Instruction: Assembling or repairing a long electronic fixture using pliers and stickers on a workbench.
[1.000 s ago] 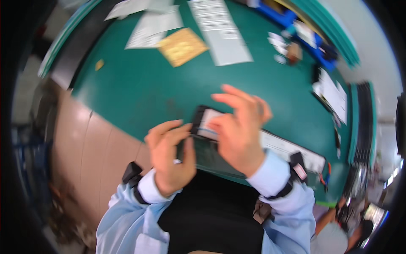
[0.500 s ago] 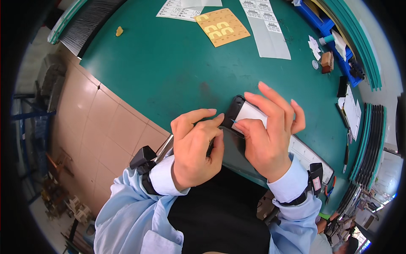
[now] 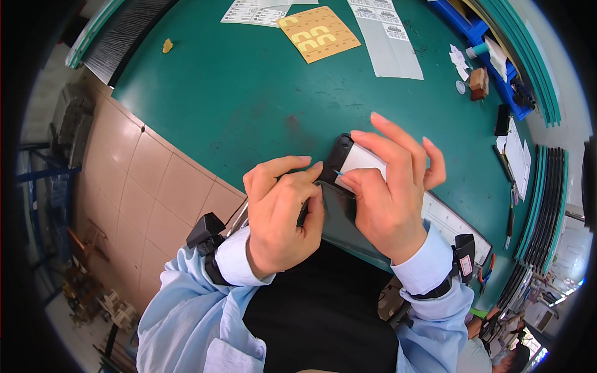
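Observation:
My right hand [image 3: 392, 199] pinches a tiny light-blue sliver [image 3: 337, 173] between thumb and index finger, its other fingers lifted. The sliver's tip is over a black case [image 3: 341, 149] that has a pale, flat top surface [image 3: 365, 158], partly under my right hand. Closer to me lies a dark, glossy flat panel [image 3: 339, 217] with a thin black border. My left hand [image 3: 283, 214] is closed around the panel's left corner, its index fingertip beside the black case. What lies inside its curled fingers is mostly hidden.
A white ruled plate [image 3: 457, 227] sits right of my right wrist, with pliers [image 3: 487, 273] beyond it. Label sheets [image 3: 388, 43] and an orange sticker card [image 3: 319, 34] lie at the far side of the green table [image 3: 217, 93]. Blue bins [image 3: 460, 25] stand at far right.
Both hands, with the sliver still pinched, have shifted only slightly. The whole view has moved a little, so the table items appear slightly higher and further left.

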A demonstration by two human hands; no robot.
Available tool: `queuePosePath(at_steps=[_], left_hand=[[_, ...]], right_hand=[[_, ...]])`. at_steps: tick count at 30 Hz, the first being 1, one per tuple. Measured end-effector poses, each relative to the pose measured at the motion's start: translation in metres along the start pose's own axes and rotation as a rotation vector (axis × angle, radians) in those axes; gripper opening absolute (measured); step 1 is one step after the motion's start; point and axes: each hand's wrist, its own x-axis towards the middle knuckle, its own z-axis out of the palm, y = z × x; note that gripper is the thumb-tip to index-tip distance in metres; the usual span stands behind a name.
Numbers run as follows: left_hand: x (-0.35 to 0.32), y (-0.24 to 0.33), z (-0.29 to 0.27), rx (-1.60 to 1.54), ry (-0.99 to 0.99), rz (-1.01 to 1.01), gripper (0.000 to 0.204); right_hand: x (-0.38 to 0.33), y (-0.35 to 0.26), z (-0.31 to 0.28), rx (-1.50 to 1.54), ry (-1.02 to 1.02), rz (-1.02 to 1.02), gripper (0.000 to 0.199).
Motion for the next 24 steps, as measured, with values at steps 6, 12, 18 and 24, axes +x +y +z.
queuePosePath(at_steps=[6,12,18,24], left_hand=[[0.001,-0.002,-0.002,0.003,-0.002,-0.002,0.031],[0.001,-0.003,-0.003,0.012,-0.011,0.002,0.030],[-0.002,0.001,-0.004,0.002,-0.052,-0.046,0.034],[0.017,0.013,-0.006,0.297,-0.249,0.054,0.031]], right_hand=[[0.002,0.000,0.002,0.023,0.021,-0.008,0.017],[0.003,-0.002,0.002,0.030,-0.022,0.003,0.016],[0.002,-0.004,0.000,0.017,-0.045,-0.017,0.009],[0.001,-0.003,-0.010,0.030,-0.050,0.056,0.007]])
